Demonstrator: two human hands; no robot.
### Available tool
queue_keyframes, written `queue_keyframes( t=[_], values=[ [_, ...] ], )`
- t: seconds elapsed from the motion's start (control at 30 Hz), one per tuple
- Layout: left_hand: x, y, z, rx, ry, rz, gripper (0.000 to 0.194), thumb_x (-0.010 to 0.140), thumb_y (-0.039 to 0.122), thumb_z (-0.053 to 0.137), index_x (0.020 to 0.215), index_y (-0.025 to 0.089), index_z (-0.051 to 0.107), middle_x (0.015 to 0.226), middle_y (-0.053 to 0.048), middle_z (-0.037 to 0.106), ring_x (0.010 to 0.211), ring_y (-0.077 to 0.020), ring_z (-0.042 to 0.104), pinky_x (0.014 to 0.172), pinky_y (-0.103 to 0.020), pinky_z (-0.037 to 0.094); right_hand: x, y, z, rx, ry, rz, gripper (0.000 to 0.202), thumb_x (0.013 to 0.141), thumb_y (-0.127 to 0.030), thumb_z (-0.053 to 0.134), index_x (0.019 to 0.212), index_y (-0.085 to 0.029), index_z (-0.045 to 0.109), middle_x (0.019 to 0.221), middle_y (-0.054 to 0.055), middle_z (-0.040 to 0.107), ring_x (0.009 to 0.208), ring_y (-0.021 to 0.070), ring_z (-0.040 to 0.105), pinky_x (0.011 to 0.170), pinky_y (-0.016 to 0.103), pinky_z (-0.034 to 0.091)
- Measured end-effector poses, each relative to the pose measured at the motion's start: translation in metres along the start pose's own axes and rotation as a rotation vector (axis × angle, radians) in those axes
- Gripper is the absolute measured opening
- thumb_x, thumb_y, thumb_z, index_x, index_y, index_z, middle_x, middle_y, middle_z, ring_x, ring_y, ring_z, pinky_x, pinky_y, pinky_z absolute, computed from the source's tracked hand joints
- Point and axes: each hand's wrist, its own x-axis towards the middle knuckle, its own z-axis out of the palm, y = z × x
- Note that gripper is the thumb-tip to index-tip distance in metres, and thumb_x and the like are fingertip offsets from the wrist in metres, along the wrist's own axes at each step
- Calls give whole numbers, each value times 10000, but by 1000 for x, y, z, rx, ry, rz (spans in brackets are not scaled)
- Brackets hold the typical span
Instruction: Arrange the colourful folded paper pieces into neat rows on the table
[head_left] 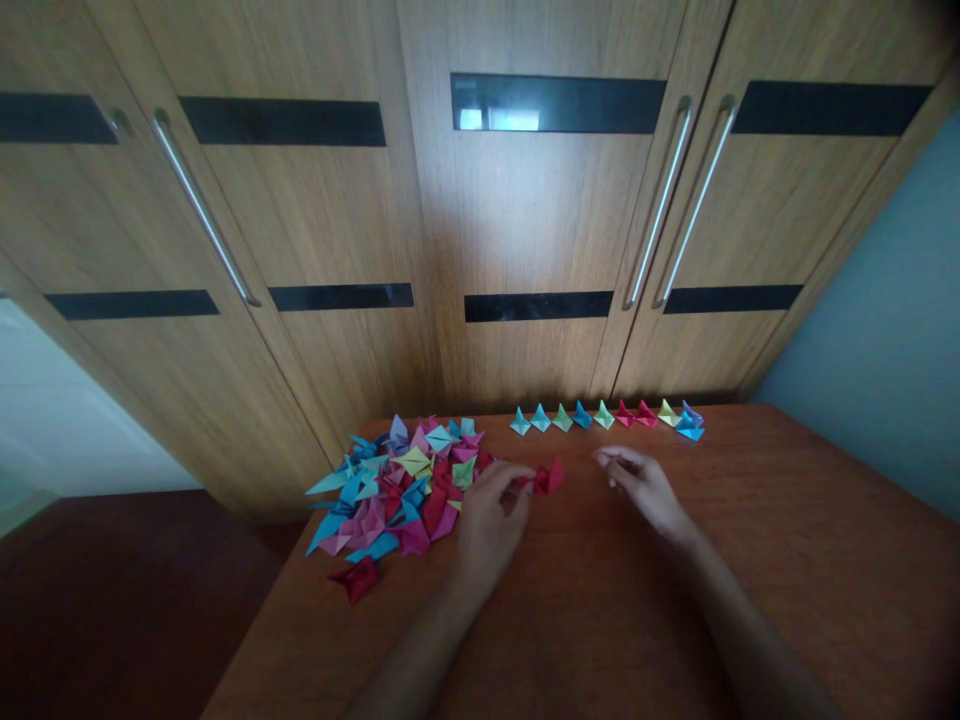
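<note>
My left hand (489, 520) rests on the wooden table (787, 560) and pinches a red folded paper piece (547, 477) at its fingertips. To its left lies a loose pile of folded paper pieces (401, 485) in blue, pink, red, green and purple. One red piece (356, 578) lies apart at the pile's near edge. My right hand (641, 485) hovers low over the table to the right, fingers loosely curled and apart, holding nothing. Beyond both hands, a row of several folded pieces (607, 416) stands lined up along the far edge.
A wooden wardrobe (525, 220) with long metal handles (202, 210) and dark inset strips rises right behind the table. A pale wall (892, 330) stands at the right. Dark floor (112, 600) shows left of the table.
</note>
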Motion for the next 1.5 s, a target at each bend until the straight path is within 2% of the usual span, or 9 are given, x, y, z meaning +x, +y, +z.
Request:
queue_keyframes(
  t=[0.13, 0.23, 0.53, 0.8, 0.9, 1.07, 1.13, 1.3, 1.5],
  values=[
    [1, -15, 52, -184, -25, -141, 159, 797, 136, 516, 872, 195, 644, 866, -24, 633, 726, -131, 621, 607, -221, 516, -12, -19, 5, 112, -125, -7, 397, 808, -510, 539, 958, -163, 660, 654, 3, 565, 578, 114, 475, 514, 223, 366],
    [-4, -27, 70, -289, -33, -213, 151, 792, 140, 517, 873, 187, 636, 886, -31, 632, 731, -136, 634, 616, -231, 531, -15, -15, 10, 104, -165, -23, 372, 756, -505, 609, 921, -176, 661, 755, 18, 614, 659, 131, 517, 584, 238, 405],
    [-14, -35, 67, -544, 26, -379, 135, 759, 212, 610, 880, 153, 627, 901, -74, 675, 834, -180, 650, 755, -279, 519, -11, -5, 25, 24, -313, -34, 318, 749, -477, 630, 790, -165, 674, 707, 15, 641, 650, 132, 544, 610, 241, 421],
    [-17, -35, 68, -528, -32, -375, 155, 784, 280, 589, 843, 150, 650, 845, -69, 681, 793, -185, 647, 691, -262, 504, -10, -11, 5, -1, -360, -23, 296, 744, -451, 641, 783, -161, 677, 763, 29, 669, 713, 150, 579, 661, 248, 443],
    [-19, -32, 70, -507, -78, -379, 182, 814, 282, 536, 870, 150, 647, 847, -67, 682, 744, -176, 651, 633, -253, 501, -5, 1, -20, -32, -186, -16, 315, 747, -471, 623, 788, -162, 665, 758, 27, 663, 712, 154, 579, 659, 250, 446],
    [-21, -29, 72, -394, -202, -329, 186, 826, 250, 490, 805, 153, 647, 772, -55, 687, 672, -159, 640, 600, -240, 483, 14, 51, -70, -113, 438, 83, 449, 705, -550, 598, 860, -135, 672, 766, 75, 688, 711, 202, 615, 634, 276, 455],
    [-20, -28, 71, -334, -264, -264, 184, 822, 218, 481, 791, 163, 654, 780, -49, 692, 693, -158, 638, 619, -237, 477, 21, 71, -87, -249, 585, 186, 493, 697, -562, 580, 908, -128, 684, 800, 107, 704, 737, 246, 636, 622, 300, 456],
    [-20, -25, 69, -274, -301, -213, 180, 820, 197, 484, 799, 170, 661, 799, -44, 697, 735, -164, 639, 645, -239, 472, 37, 96, -112, -758, 567, 375, 416, 729, -501, 540, 917, -173, 715, 864, 133, 710, 848, 316, 639, 656, 345, 439],
    [-19, -25, 69, -282, -299, -246, 175, 826, 214, 490, 803, 168, 658, 773, -41, 688, 718, -158, 635, 627, -227, 465, 56, 101, -115, -949, 471, 462, 414, 765, -511, 494, 978, -219, 696, 924, 135, 696, 843, 333, 635, 611, 361, 448]
  ],
)
